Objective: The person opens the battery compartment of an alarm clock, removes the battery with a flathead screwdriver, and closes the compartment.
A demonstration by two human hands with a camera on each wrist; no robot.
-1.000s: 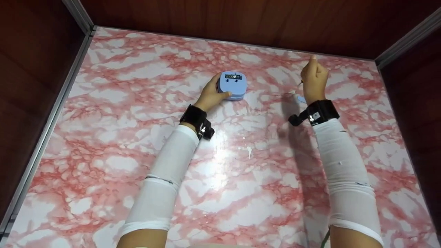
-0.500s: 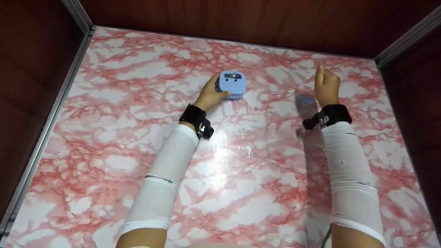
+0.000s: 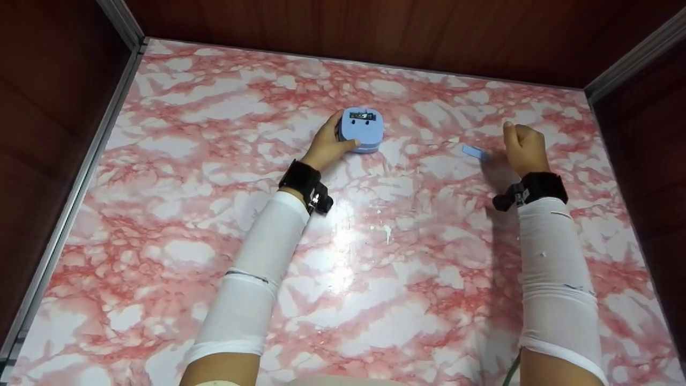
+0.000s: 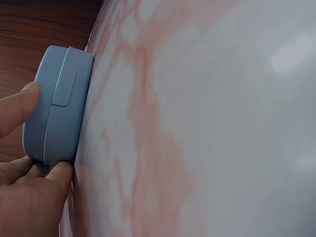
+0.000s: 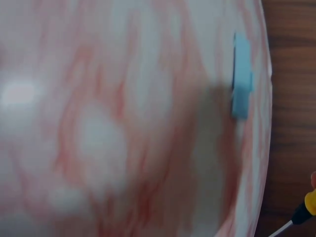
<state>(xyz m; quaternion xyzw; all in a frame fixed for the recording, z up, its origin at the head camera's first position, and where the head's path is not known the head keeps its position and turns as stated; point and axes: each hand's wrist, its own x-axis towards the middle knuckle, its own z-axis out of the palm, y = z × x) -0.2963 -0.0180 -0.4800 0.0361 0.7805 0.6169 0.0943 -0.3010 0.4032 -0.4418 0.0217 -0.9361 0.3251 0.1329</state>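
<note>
My left hand [image 3: 324, 147] grips a light-blue rounded-square box [image 3: 364, 133] from its left side, thumb across the near edge. A dark slot with something shiny inside and two small dark holes show on its upward face. In the left wrist view, the box [image 4: 59, 106] stands on the tabletop, with a seam and a tab along its side. My right hand [image 3: 526, 147] is raised over the right of the table, fingers curled. The right wrist view shows it holding a screwdriver [image 5: 302, 212] with a yellow and black handle; most is out of frame.
A small light-blue cover strip [image 3: 472, 152] lies on the table, left of my right hand. A small pale fleck [image 3: 454, 140] is beside it. Dark wood panels [image 3: 364, 32] wall the marbled tabletop [image 3: 407, 300] at the back and sides.
My right hand has moved right and nearer to me, away from the blue cover strip, which now shows fully. The left hand and the box have stayed in place.
</note>
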